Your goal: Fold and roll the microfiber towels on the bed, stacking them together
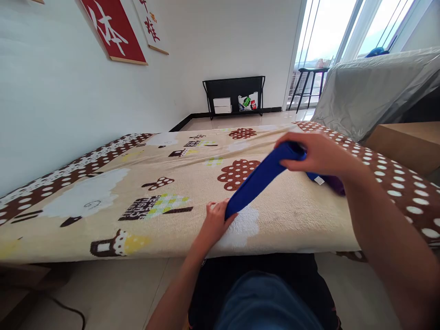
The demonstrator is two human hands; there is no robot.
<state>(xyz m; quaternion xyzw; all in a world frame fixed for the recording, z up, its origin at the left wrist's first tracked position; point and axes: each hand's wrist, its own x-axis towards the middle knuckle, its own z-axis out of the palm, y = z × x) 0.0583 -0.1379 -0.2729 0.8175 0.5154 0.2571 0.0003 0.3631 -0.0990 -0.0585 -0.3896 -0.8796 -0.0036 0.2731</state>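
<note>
A bright blue strip of folded cloth (257, 179) stretches at a slant between my two hands above the bed. Its lower end is gripped by my left hand (217, 217), which rests on the cream blanket (292, 220). Higher up and to the right, my right hand (311, 151) pinches the other end, where the cloth curls over; this hand is slightly blurred. Behind my right wrist lies a blue and purple cloth item (332, 183) with a small white label (319, 180), partly hidden by the forearm. Whether it joins the strip I cannot tell.
The blanket has brown polka-dot borders. A black rack (233, 87) stands by the far wall, holding white boxes (222, 105) and a printed cushion (248, 101). At right are a cardboard box (402, 142), a grey-covered piece of furniture (378, 87) and a black stool (311, 75).
</note>
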